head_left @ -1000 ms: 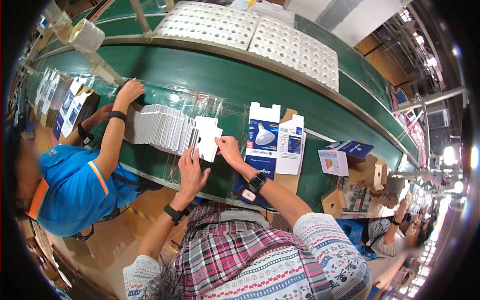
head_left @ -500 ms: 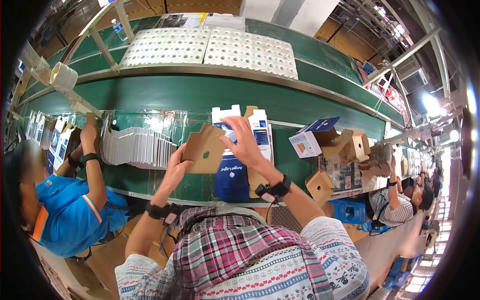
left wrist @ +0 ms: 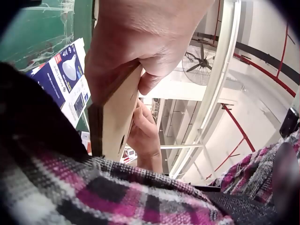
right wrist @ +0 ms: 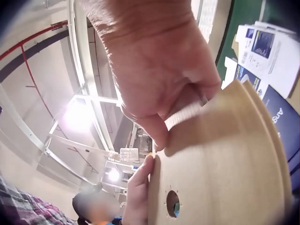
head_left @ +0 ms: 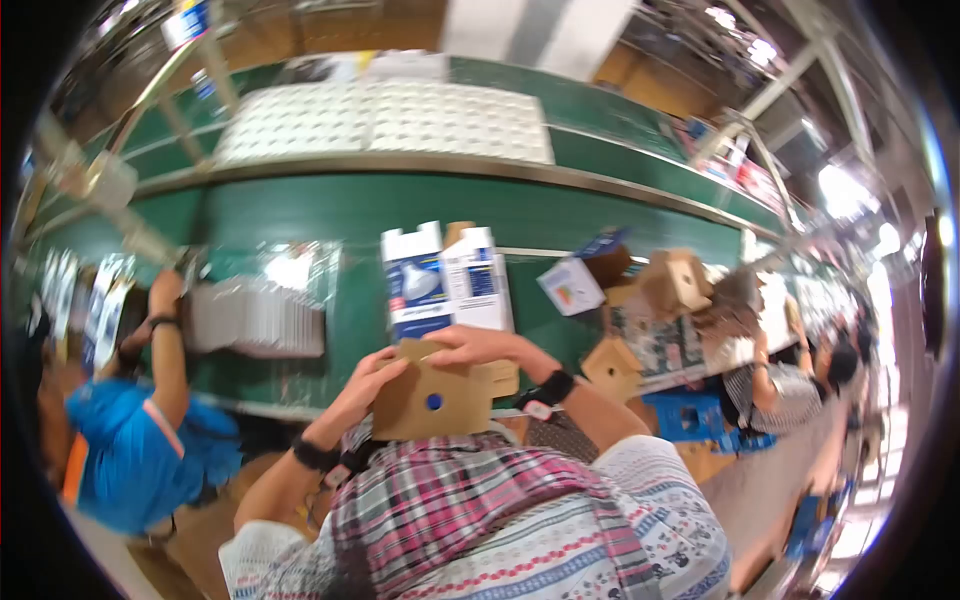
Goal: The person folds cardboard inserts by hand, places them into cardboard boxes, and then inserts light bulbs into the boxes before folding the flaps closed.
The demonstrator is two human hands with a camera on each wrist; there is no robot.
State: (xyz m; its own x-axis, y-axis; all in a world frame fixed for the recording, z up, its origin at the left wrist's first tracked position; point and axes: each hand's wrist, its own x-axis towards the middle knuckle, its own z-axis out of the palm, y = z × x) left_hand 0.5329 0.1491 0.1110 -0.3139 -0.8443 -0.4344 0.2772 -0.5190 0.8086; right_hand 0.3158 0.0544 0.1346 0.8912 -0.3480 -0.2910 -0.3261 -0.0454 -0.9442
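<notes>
Close to my torso, a folded brown cardboard insert [head_left: 460, 405] with a round hole is held between both hands. My left hand [head_left: 362, 395] grips its left edge. My right hand [head_left: 480, 346] pinches the top edge, thumb and fingers on either side in the right wrist view, where the insert's brown face [right wrist: 220, 154] looks layered. In the left wrist view the left hand [left wrist: 136, 42] covers much of the cardboard [left wrist: 121, 115]. Beyond the hands on the bench lie flat blue-and-white printed light-bulb cartons [head_left: 415, 280], their near part hidden behind the insert.
A row of stacked white cards [head_left: 260, 318] stands to the left, beside a person in blue [head_left: 150, 440]. Opened boxes [head_left: 675, 282] and another brown insert [head_left: 612, 368] sit at right. White perforated foam trays [head_left: 450, 120] lie across the green conveyor [head_left: 330, 205].
Both hands have left the white card row with a piece of cardboard, its brown side now showing. They have drawn it in toward my body, and the right hand has come onto its top edge.
</notes>
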